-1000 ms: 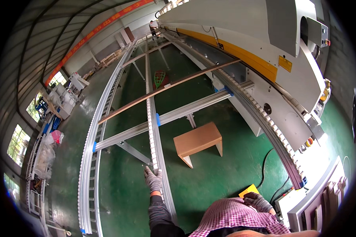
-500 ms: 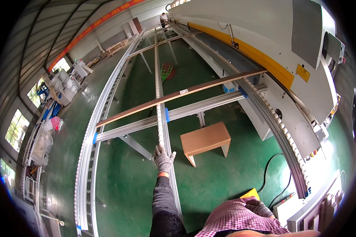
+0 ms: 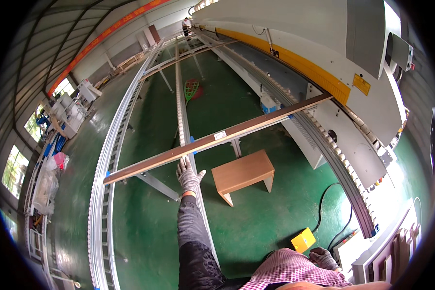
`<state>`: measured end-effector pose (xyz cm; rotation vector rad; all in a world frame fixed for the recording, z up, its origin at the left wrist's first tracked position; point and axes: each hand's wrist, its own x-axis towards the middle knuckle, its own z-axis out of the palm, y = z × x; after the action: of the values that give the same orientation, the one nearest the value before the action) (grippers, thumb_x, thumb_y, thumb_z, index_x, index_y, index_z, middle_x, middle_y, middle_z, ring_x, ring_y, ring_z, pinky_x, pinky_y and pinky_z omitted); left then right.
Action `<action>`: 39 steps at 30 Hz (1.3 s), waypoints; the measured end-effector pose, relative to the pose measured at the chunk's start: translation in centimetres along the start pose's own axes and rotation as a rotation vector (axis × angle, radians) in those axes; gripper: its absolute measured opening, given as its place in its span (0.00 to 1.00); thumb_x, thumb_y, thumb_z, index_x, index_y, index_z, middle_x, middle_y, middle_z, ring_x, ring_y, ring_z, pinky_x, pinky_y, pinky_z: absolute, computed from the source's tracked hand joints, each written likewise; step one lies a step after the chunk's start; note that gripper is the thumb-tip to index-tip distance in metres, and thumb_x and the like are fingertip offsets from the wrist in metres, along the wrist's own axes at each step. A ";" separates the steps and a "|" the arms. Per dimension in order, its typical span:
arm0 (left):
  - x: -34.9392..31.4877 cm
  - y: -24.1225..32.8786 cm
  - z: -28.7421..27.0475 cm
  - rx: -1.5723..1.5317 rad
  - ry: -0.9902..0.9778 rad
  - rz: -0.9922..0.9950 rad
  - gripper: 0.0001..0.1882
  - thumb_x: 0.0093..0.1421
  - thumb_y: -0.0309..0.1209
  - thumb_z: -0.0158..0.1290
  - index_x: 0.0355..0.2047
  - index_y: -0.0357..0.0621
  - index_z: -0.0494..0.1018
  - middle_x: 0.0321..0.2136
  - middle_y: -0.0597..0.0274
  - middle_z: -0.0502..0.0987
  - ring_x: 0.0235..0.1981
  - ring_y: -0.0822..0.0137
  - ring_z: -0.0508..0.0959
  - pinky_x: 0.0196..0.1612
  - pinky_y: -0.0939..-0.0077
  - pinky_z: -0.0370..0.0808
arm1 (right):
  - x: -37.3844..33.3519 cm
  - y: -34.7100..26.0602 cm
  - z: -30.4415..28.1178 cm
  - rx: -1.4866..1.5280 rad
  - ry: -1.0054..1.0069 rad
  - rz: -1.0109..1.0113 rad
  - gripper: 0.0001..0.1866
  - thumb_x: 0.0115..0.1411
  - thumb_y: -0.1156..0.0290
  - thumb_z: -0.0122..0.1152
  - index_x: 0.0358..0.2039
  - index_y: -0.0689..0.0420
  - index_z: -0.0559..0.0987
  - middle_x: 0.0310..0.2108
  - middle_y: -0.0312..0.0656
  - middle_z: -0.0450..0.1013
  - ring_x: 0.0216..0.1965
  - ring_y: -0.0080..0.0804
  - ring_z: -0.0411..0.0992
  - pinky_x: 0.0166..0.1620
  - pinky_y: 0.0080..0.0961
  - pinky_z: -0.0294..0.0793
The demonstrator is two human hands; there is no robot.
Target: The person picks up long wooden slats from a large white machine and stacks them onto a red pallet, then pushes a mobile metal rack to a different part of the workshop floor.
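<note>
Two gloved hands show, and only the left hand [image 3: 190,178] is near the work. It is spread wide over the middle rail [image 3: 181,111], back of the hand upward, thumb out to the right, with nothing in its grip. Its fingertips come right up to the near edge of a board [image 3: 246,127] (whether they touch it, I cannot tell). The right hand [image 3: 324,259] is low beside the checked cloth [image 3: 290,270] at the person's waist; its fingers look curled, but whether they hold anything is unclear.

The board is long, narrow and dark brown, with a paler near edge and a white label [image 3: 220,135]. It lies crosswise over the left rail [image 3: 97,217], the middle rail and the right rail [image 3: 336,169], its right end reaching the machine [image 3: 295,29]. Being laid across all three seems done; neither hand has yet closed on it, and how much is left beyond that does not show.

Below, a brown stool [image 3: 243,170] stands on the green floor, a yellow box [image 3: 303,240] nearer the person. Farther off, another strip [image 3: 203,52] crosses the rails, and a co-worker [image 3: 186,25] stands near the far end.
</note>
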<state>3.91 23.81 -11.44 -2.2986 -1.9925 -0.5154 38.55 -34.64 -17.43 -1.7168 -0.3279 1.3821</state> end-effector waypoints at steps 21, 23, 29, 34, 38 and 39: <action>-22.8 -6.8 -11.5 0.008 -0.218 0.269 0.57 0.32 0.57 0.70 0.62 0.47 0.61 0.59 0.47 0.65 0.63 0.46 0.60 0.67 0.45 0.48 | 10.6 -8.4 8.9 0.654 -0.495 0.002 0.32 0.64 0.53 0.60 0.62 0.54 0.64 0.54 0.47 0.71 0.54 0.45 0.71 0.58 0.45 0.70; -28.6 -11.7 -14.3 0.104 -0.313 0.093 0.61 0.28 0.55 0.73 0.62 0.47 0.60 0.61 0.47 0.63 0.64 0.46 0.58 0.67 0.45 0.47 | 13.4 -8.3 11.2 0.883 -0.593 0.014 0.33 0.63 0.51 0.60 0.62 0.54 0.63 0.55 0.48 0.71 0.56 0.46 0.69 0.61 0.47 0.66; -42.3 -27.9 -15.1 0.519 -0.137 0.140 0.33 0.50 0.48 0.64 0.53 0.50 0.71 0.44 0.51 0.77 0.49 0.49 0.75 0.49 0.52 0.73 | 11.1 -11.7 15.1 1.143 -0.848 -0.067 0.22 0.60 0.57 0.65 0.55 0.41 0.74 0.56 0.41 0.72 0.59 0.47 0.68 0.60 0.61 0.67; -33.3 -20.7 -14.4 0.385 -0.225 0.120 0.33 0.46 0.45 0.64 0.53 0.51 0.72 0.43 0.51 0.77 0.49 0.49 0.75 0.54 0.52 0.69 | 2.0 -9.3 16.0 1.048 -0.887 0.088 0.27 0.61 0.65 0.64 0.60 0.48 0.67 0.60 0.46 0.68 0.61 0.46 0.67 0.59 0.53 0.71; -22.0 -5.8 -13.8 0.238 -0.232 0.513 0.33 0.46 0.46 0.64 0.53 0.51 0.72 0.43 0.51 0.77 0.48 0.49 0.75 0.54 0.52 0.70 | -4.1 -11.8 11.7 0.851 -1.056 0.024 0.37 0.60 0.66 0.66 0.67 0.48 0.59 0.64 0.49 0.62 0.65 0.46 0.60 0.64 0.50 0.63; -19.9 -1.8 -13.2 0.203 -0.242 0.630 0.33 0.46 0.47 0.64 0.53 0.51 0.72 0.43 0.51 0.77 0.48 0.49 0.75 0.54 0.52 0.70 | -5.2 -12.5 9.4 0.808 -1.053 -0.108 0.39 0.59 0.67 0.66 0.67 0.48 0.57 0.65 0.49 0.61 0.66 0.47 0.59 0.65 0.49 0.61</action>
<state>-2.81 1.77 -4.98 -2.7447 -1.1886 0.0134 32.25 -26.55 -4.53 -0.2349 -0.3409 1.8850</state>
